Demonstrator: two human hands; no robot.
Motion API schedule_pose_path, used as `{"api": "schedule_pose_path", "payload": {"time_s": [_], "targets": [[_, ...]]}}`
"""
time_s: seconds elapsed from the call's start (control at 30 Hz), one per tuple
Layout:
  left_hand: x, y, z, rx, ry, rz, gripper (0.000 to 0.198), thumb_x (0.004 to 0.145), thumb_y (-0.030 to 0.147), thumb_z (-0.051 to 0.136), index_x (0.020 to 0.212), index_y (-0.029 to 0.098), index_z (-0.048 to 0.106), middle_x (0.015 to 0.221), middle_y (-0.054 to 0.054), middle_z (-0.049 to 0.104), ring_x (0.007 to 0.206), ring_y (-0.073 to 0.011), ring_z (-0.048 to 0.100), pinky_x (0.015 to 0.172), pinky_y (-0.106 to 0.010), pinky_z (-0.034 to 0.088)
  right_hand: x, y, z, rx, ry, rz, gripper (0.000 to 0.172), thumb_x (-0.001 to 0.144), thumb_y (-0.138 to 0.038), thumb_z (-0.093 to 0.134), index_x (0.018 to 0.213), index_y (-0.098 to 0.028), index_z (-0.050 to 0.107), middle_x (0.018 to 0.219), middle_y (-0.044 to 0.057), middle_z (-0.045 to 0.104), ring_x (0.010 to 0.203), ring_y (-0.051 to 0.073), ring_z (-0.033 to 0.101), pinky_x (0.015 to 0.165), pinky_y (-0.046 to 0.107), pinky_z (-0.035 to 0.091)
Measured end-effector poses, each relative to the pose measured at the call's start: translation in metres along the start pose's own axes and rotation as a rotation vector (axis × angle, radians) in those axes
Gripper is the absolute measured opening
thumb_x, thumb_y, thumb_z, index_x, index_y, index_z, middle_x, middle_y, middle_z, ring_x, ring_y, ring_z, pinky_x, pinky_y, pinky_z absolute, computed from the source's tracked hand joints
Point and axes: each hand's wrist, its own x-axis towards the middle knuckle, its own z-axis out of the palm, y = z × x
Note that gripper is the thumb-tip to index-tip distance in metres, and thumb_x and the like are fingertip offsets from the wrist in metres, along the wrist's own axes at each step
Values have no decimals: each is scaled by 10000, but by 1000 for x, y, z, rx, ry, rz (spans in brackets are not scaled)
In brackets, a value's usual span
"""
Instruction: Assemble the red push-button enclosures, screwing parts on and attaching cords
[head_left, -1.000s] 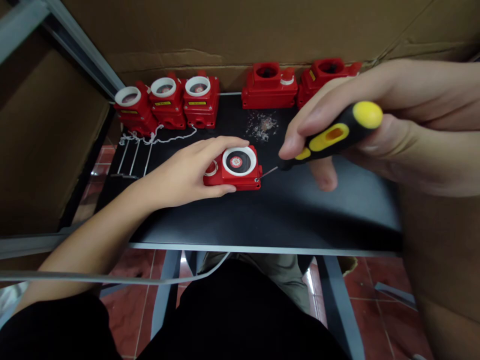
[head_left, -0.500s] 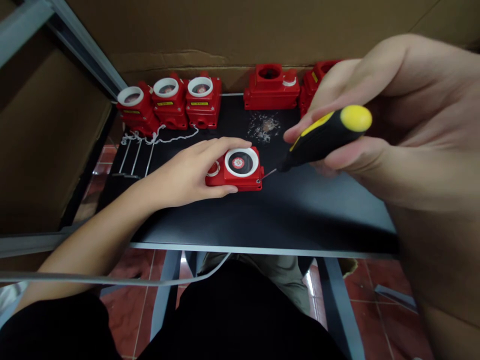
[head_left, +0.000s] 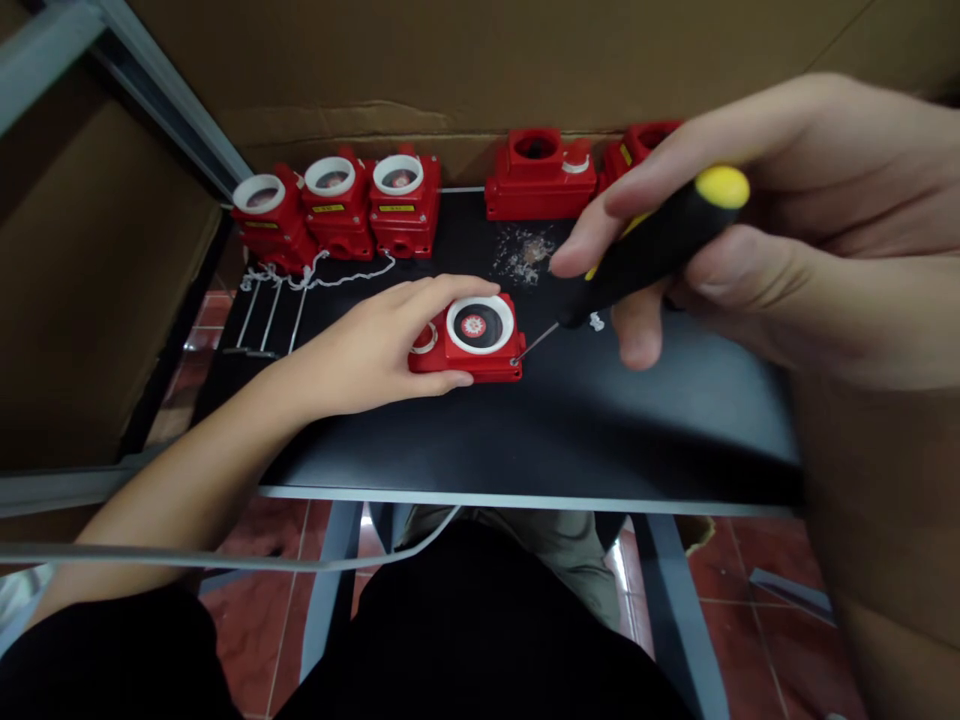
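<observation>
On the dark table lies a red box (head_left: 495, 368) with a white-ringed round window (head_left: 480, 325). My left hand (head_left: 382, 345) wraps around its left end, thumb along the near side and a finger over the far side, partly hiding a smaller ring. A black and yellow screwdriver (head_left: 649, 250) slants down from my right hand (head_left: 757, 230), gripped between thumb and fingers. Its thin shaft reaches the screw (head_left: 514, 361) at the box's near right corner. One finger of the right hand stands away from the handle.
Several more red boxes (head_left: 405, 205) stand along the cardboard wall at the back, left and right. White string (head_left: 352, 275) and metal rods (head_left: 270, 315) lie at the left. Small pale shavings (head_left: 525, 255) are scattered behind the held box. A cable (head_left: 315, 565) crosses before the table's front edge (head_left: 450, 494).
My right hand has shifted its fingers on the screwdriver, and the handle's end has risen. A small white piece now shows beneath it. My left hand stays on the box.
</observation>
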Motion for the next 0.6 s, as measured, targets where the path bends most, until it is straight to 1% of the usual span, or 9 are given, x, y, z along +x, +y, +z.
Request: {"api": "schedule_pose_path", "payload": {"time_s": [0.07, 0.1, 0.23, 0.3, 0.37, 0.43, 0.5, 0.53, 0.6], "targets": [[0, 0, 0, 0, 2, 4, 773, 1064, 450, 888, 1762, 241, 628, 1734, -151, 754, 1568, -389, 763, 1401, -518, 564, 1, 0, -6, 26, -85, 15, 335, 1147, -235, 866, 1437, -395, 913, 1280, -78, 927, 864, 92, 882, 793, 252, 799], [0, 0, 1, 0, 2, 5, 773, 1065, 450, 890, 1760, 234, 629, 1729, -154, 756, 1566, -390, 763, 1400, -516, 563, 0, 0, -8, 26, -94, 17, 343, 1146, -222, 866, 1441, -390, 914, 1289, -79, 928, 858, 87, 887, 812, 255, 799], [1, 0, 0, 4, -4, 6, 767, 1074, 434, 878, 1765, 221, 621, 1739, -154, 749, 1575, -374, 755, 1403, -494, 551, -2, 3, -7, -30, -12, -17, 323, 1114, -184, 901, 1389, -347, 947, 1239, -52, 936, 829, 101, 880, 770, 261, 775], [1, 1, 0, 4, -7, 8, 748, 1076, 420, 869, 1754, 215, 628, 1731, -152, 754, 1567, -364, 758, 1403, -486, 545, -4, 4, -4, -57, 29, -43, 324, 1106, -180, 910, 1380, -347, 951, 1238, -50, 935, 867, 111, 883, 773, 265, 776], [1, 2, -1, 5, -9, 6, 731, 1076, 412, 864, 1744, 222, 634, 1718, -148, 763, 1551, -359, 767, 1396, -486, 549, -5, 5, 0, -66, 73, -61, 313, 1081, -187, 937, 1350, -346, 957, 1228, -52, 935, 948, 137, 900, 767, 270, 779], [1, 2, -1, 11, -8, 3, 726, 1076, 407, 865, 1742, 234, 632, 1708, -143, 768, 1537, -357, 774, 1383, -487, 558, -4, 6, 4, -65, 115, -53, 311, 1019, -177, 991, 1278, -346, 959, 1200, -61, 928, 1037, 164, 908, 765, 277, 781], [1, 3, -1, 16, -9, -2, 732, 1076, 407, 868, 1746, 239, 625, 1703, -143, 770, 1532, -358, 775, 1376, -487, 562, -2, 5, 8, -46, 148, -26, 352, 920, -145, 1051, 1190, -346, 948, 1154, -71, 907, 1079, 177, 897, 781, 296, 777], [0, 2, -1, 17, -13, -3, 733, 1077, 411, 867, 1747, 238, 624, 1700, -143, 771, 1532, -358, 775, 1376, -487, 562, -1, 5, 10, -39, 161, -17, 366, 875, -136, 1069, 1146, -344, 935, 1122, -72, 891, 1056, 176, 881, 770, 302, 761], [0, 2, -1, 20, -17, -8, 734, 1082, 426, 863, 1749, 241, 621, 1703, -140, 769, 1539, -357, 769, 1381, -489, 558, 0, 3, 14, -46, 169, -12, 348, 835, -180, 1095, 1080, -341, 907, 1024, -62, 842, 931, 168, 823, 693, 311, 693]]}}
